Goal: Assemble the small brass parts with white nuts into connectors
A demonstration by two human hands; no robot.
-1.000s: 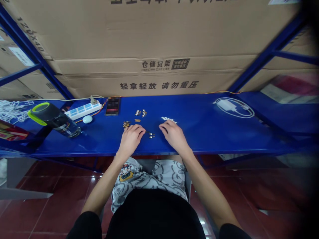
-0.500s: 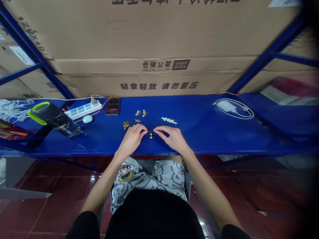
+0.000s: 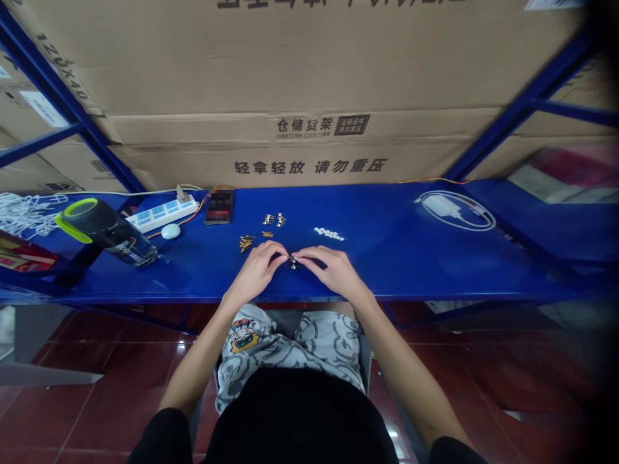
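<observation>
My left hand [image 3: 264, 263] is closed in a pinch on a thin brass-coloured pin [image 3: 291, 258], which points toward the other hand. Opposite it, my right hand [image 3: 331, 265] pinches what looks like a small white piece at the pin's end; the fingertips largely cover it. The two hands nearly meet. Just below the fingertips lie small white-and-dark pieces [image 3: 293, 266], partly hidden. Loose brass-coloured pins [image 3: 246, 243] lie beyond my left hand, with a few more brass-coloured pieces [image 3: 267, 234] beside them. Small white pieces [image 3: 329, 233] are spread beyond my right hand.
Several white-and-metal pieces [image 3: 274, 220] lie farther back on the blue table [image 3: 396, 258]. At left are a dark bottle [image 3: 109, 232], a power strip [image 3: 163, 214] and a white round object [image 3: 170, 231]. A white charger with cable [image 3: 447, 207] lies at right. Cardboard boxes [image 3: 309, 77] stand behind.
My right hand has moved slightly left, so its fingertips now meet the pin held by my left hand. The small pieces below are more covered. My left hand has barely moved.
</observation>
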